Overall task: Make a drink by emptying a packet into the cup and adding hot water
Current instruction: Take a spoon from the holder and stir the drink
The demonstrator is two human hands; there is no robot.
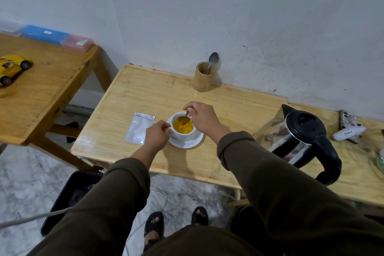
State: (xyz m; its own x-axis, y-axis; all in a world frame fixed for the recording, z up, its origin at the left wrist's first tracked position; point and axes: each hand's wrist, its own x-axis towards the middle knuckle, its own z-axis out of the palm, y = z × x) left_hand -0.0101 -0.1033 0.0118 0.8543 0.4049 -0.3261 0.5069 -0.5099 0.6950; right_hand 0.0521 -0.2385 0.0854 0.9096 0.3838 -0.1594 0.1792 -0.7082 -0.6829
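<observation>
A white cup [182, 134] full of orange liquid stands on a white saucer [187, 143] in the middle of the light wooden table [228, 114]. My left hand [157, 134] pinches the cup's handle on its left side. My right hand [202, 116] hovers over the cup's far right rim and holds a spoon [184, 119] whose bowl dips into the drink. A silver packet [139, 127] lies flat on the table just left of my left hand. The steel kettle [299, 135] with a black lid and handle stands to the right.
A wooden holder [203, 77] with one spoon stands at the back by the wall. A white object [349, 131] lies right of the kettle. A second table [41, 93] at left carries a yellow toy car [12, 69] and coloured boxes [56, 37]. A black bin [70, 193] stands on the floor.
</observation>
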